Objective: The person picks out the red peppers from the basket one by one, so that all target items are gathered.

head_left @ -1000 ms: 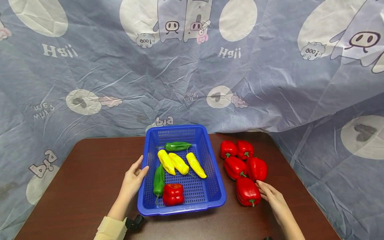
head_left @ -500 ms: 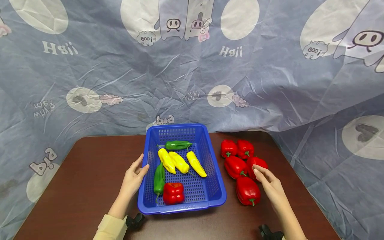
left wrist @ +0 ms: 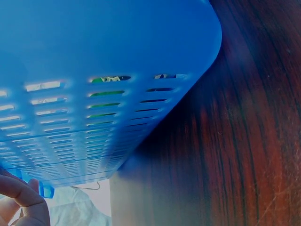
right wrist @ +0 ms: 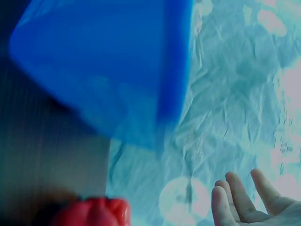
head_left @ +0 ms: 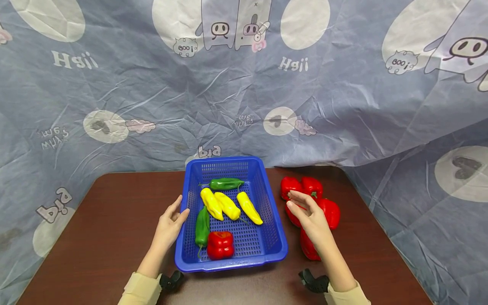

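A blue plastic basket (head_left: 232, 266) stands on the table, seen from above in the head view. Against its left rim rests my left hand (head_left: 169, 224), fingers extended along the outside and the thumb at the edge. Inside lie three yellow peppers (head_left: 249, 208), a green pepper at the back (head_left: 226, 184), another green pepper at the front left (head_left: 202, 228) and a red bell pepper (head_left: 220, 245). My right hand (head_left: 313, 218) hovers right of the basket with slightly bent, empty fingers. It partly covers several red bell peppers (head_left: 331, 213) on the table.
The dark brown wooden table (head_left: 114, 224) ends at a grey-blue cartoon-print cloth (head_left: 213, 101) hanging behind it. Black camera mounts (head_left: 314, 281) sit at both wrists. The perforated basket wall (left wrist: 70, 108) fills much of the left wrist view.
My right hand has risen from beside the front red bell pepper and moved left towards the basket, with nothing in it. The left hand, basket and peppers stay where they were.
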Motion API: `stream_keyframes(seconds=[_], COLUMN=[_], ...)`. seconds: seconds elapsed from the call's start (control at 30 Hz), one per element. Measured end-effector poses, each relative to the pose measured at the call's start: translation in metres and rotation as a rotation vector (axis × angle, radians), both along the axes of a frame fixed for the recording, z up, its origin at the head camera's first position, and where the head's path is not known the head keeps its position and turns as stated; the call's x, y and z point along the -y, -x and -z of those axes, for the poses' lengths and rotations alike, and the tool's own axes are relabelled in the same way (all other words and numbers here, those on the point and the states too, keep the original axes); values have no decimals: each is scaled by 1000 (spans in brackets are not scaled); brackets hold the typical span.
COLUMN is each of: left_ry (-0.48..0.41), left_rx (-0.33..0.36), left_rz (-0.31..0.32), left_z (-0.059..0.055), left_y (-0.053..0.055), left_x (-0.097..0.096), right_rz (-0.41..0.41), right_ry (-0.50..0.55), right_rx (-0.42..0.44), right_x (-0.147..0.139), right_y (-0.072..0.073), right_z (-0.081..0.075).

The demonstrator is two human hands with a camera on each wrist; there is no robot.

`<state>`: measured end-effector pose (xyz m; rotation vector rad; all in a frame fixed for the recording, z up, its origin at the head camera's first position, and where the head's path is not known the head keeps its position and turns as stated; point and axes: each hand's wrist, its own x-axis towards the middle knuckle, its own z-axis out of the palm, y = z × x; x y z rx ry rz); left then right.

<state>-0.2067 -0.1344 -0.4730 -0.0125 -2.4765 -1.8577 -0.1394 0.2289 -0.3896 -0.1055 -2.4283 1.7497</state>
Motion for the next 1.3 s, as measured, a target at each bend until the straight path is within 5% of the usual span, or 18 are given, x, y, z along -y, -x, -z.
stream_keyframes(seconds=[0.67, 1.3], left_ry=[-31, -29], left_rx=[23, 39], left_rz=[2, -8], left_z=[1, 2], left_y=[0, 1], left_x=[-2, -1], right_rz=[-122, -222], right_ry=[-48, -388], right_rx=[-23, 141], right_x=[99, 149], right_y=[7, 6], right_z=[16, 40])
